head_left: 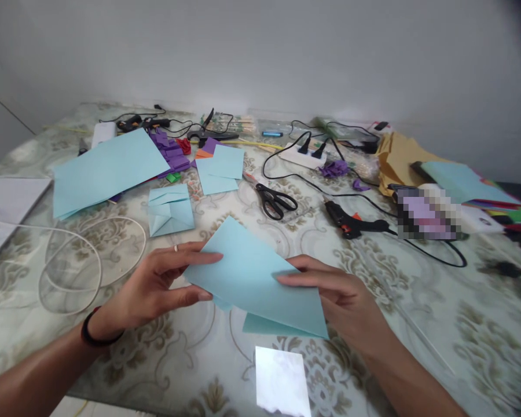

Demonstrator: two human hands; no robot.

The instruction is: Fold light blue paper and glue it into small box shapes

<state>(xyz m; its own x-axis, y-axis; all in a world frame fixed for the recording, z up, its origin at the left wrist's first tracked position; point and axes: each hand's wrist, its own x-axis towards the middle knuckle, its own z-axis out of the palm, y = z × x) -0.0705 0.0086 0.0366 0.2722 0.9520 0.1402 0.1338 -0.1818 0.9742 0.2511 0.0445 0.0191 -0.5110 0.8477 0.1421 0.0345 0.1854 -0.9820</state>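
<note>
Between my hands is a folded sheet of light blue paper [256,272], tilted above the patterned tablecloth, with a lower layer showing beneath its near edge. My left hand [173,275] grips its left end, fingers on top and thumb at the near edge. At the right side, my right hand [325,286] holds the same sheet, with fingers over the top and the thumb hidden. Just beyond my left hand lies a folded blue paper piece [171,211] with creases. Nearer to me rests a small white square of paper [282,379].
Black-handled scissors [275,200] and blue paper squares [219,171] lie ahead. A hot glue gun [351,220] and its cable are at right, before a white power strip [303,155]. Large blue sheets [108,168] and a coiled white cable [99,272] occupy the left.
</note>
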